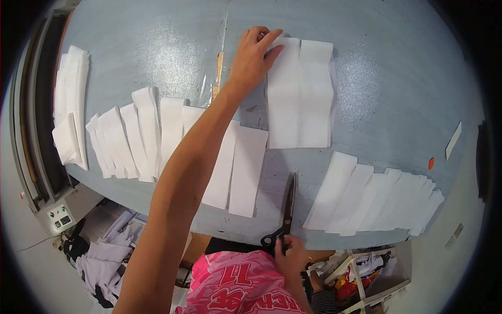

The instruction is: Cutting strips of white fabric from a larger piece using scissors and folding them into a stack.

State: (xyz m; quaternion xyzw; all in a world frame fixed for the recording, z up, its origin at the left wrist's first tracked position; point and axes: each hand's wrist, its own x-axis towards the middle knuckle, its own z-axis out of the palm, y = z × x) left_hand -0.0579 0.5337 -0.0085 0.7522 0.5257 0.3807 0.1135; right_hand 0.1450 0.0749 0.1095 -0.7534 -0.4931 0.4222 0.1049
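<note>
My left arm reaches far across the table. My left hand [258, 51] is at the upper left corner of a white fabric strip [283, 94], its thumb and forefinger apart over the edge and its other fingers curled. A second white strip [316, 94] lies close beside that one on the right. Near the table's front edge, black-handled scissors [288, 206] lie with their blades pointing away from me. My right hand [292, 254] is closed at their handle, partly in front of my pink printed shirt.
Overlapping white strips [128, 138] fan out on the left of the blue-grey table [376, 31], and another row [374, 199] at right. Folded white fabric [73, 104] lies at the far left, by a roller machine [34, 115]. Below stands a bin of cloth [366, 275].
</note>
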